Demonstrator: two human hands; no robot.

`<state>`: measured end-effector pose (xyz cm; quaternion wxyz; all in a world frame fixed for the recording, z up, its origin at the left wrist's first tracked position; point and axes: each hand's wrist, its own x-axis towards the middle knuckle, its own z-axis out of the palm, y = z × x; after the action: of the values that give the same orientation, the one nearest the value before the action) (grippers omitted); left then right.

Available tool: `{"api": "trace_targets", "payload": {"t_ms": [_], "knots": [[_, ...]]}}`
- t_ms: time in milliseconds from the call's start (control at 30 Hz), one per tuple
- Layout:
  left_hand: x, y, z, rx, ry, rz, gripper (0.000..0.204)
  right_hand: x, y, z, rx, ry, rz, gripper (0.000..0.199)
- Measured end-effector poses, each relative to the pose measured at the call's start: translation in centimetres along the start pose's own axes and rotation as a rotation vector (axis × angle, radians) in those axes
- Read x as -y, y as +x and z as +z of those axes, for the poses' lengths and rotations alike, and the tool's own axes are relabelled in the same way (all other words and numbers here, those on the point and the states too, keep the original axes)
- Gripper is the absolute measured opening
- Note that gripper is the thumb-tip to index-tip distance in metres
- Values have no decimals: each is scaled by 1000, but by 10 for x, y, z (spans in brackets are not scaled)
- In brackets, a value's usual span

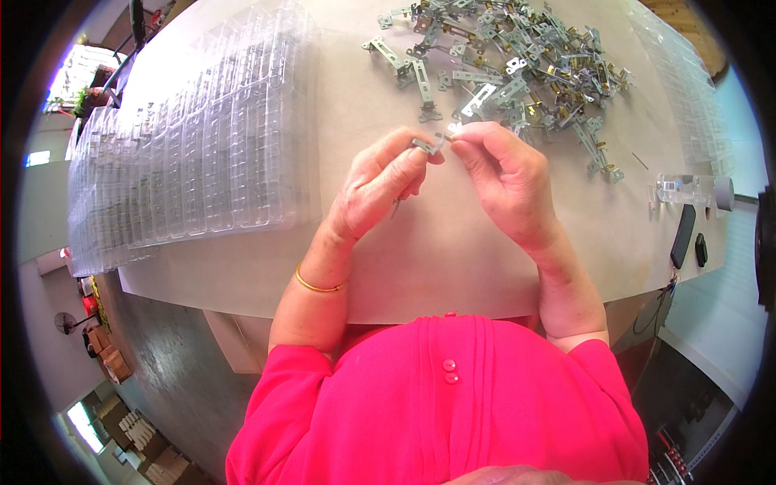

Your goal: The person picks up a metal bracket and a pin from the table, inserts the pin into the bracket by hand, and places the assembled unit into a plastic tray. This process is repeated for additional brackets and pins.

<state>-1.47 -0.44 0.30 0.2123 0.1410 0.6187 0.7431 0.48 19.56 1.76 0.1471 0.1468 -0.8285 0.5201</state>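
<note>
My left hand is closed around a small metal bracket, whose end sticks out past the thumb. Below the palm another bit of grey metal shows. My right hand pinches at the bracket's tip with thumb and forefinger; what sits between those fingertips is too small to name. Both hands meet above the table, just in front of a loose heap of metal brackets, grey with brass-coloured parts.
Stacked clear plastic trays fill the table's left side. More clear trays stand at the far right. Near the right edge lie a clear bottle with a grey cap, a black oblong object and a smaller black one.
</note>
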Motion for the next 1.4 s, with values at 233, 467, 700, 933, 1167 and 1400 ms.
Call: {"api": "trace_targets", "payload": {"t_ms": [233,467,700,933,1167,1400], "knots": [[2,0,5,-24,254,108,24,8,-3,2,60,160,197,11],[-6,0,10,41,483,208,15,3,-2,-9,199,380,373,15],[3,-1,12,77,654,307,9,0,-3,-6,241,371,362,8],[12,1,19,73,672,346,9,-1,-2,0,75,490,136,7],[6,2,19,-246,666,376,8,-2,-4,-1,74,477,256,8],[10,3,22,-189,793,443,19,-1,-5,1,119,428,330,7]]}}
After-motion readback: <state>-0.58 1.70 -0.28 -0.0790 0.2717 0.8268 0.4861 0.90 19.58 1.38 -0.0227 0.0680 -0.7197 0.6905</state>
